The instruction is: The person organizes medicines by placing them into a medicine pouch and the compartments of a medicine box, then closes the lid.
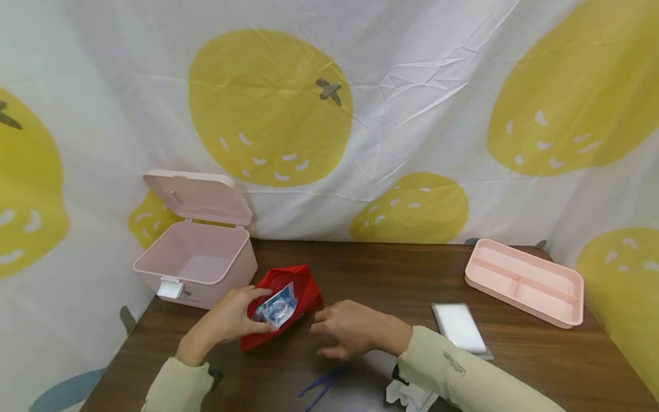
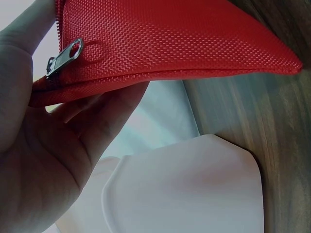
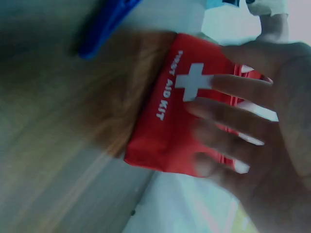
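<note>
A red zippered first aid pouch [image 1: 309,292] gapes at the top, and clear plastic packets [image 1: 280,308] show inside it. My left hand [image 1: 238,313] grips the pouch by its side near the zipper end, thumb and fingers on either side of the fabric in the left wrist view. My right hand [image 1: 350,330] hovers just right of the pouch, blurred, its fingers loosely bent with nothing in them. In the right wrist view those fingers pass before the pouch's white cross [image 3: 194,81]; whether they touch it I cannot tell. Blue tweezers [image 1: 324,386] lie on the table below the right hand.
A pink box [image 1: 242,266] with its lid raised stands at the back left. On the right lies a pink divided tray [image 1: 535,309]. A white packet [image 1: 459,327] is near the right forearm, and crumpled white material [image 1: 412,396] sits beneath the sleeve.
</note>
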